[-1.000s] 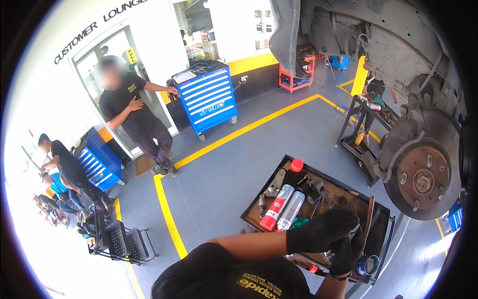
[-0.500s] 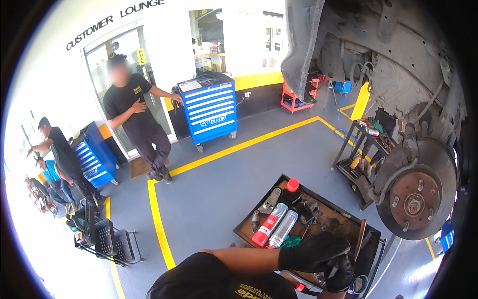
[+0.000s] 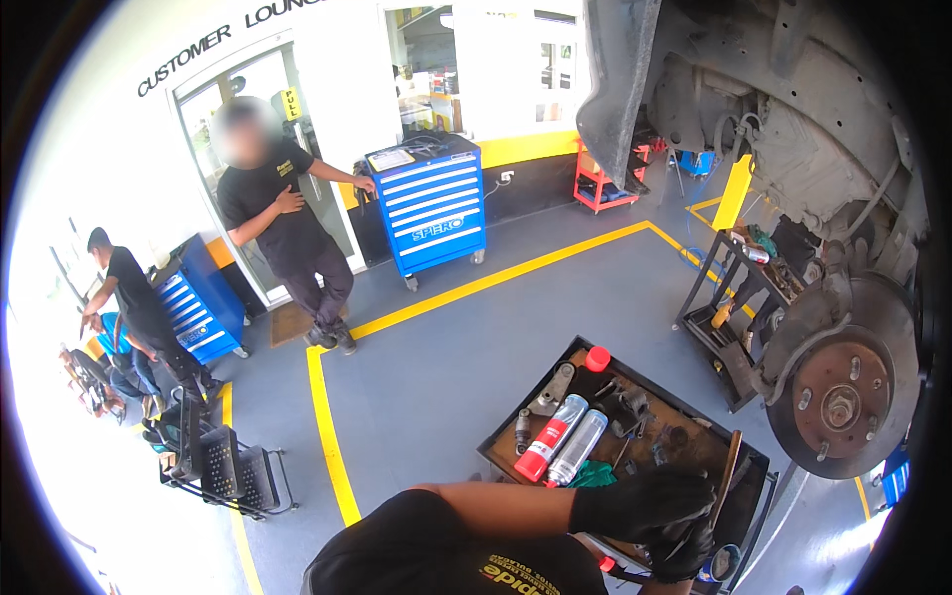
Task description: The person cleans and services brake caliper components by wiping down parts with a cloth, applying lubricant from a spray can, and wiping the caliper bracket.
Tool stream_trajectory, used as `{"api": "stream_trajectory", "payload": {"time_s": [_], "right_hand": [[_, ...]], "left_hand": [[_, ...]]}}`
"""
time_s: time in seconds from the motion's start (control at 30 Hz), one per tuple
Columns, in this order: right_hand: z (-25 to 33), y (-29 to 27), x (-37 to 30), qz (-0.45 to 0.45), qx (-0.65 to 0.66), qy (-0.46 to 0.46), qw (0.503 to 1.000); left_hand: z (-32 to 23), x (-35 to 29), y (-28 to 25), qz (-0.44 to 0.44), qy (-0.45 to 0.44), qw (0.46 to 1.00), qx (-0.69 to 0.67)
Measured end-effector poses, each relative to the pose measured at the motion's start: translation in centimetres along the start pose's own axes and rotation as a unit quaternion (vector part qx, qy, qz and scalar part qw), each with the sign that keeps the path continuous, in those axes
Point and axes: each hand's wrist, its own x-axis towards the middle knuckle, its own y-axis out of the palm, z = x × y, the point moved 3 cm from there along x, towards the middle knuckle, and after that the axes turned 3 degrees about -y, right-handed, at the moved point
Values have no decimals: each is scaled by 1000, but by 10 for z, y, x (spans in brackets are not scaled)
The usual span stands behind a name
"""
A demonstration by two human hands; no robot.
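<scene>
My left hand (image 3: 662,498), in a black glove, reaches across the near part of the black tool cart (image 3: 532,393). Its fingers bend down to meet my right hand (image 3: 682,551), also black-gloved and curled closed just below. Whatever lies between them is too dark and small to make out. A long brownish bar (image 3: 730,474) slants up beside the fingers; whether a hand touches it, I cannot tell. Left of my hands lie a red-and-white spray can (image 3: 551,438), a silver spray can (image 3: 577,448) and a green cloth (image 3: 593,474). Metal car parts (image 3: 551,391) rest on the tray.
A brake disc (image 3: 831,397) hangs on the raised car at the right, near a second black cart (image 3: 716,327). A person (image 3: 283,198) stands by a blue tool cabinet (image 3: 432,213). Black steps (image 3: 223,466) stand at left, and a can (image 3: 722,563) sits beside my right hand.
The whole view has shifted slightly, so the surroundings sit a little further right. My hands stay together over the cart, with only small finger movement.
</scene>
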Motion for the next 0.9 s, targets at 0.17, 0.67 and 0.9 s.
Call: {"api": "stream_trajectory", "payload": {"time_s": [0.17,0.67,0.9], "right_hand": [[21,41,6,-88,-433,-125,888],[16,77,28,81,-342,19,936],[-16,73,28,75,250,178,949]], "left_hand": [[11,3,14,-44,7,994,102],[21,-3,-26,25,-112,992,-48],[26,3,-22,5,-150,984,-91]]}}
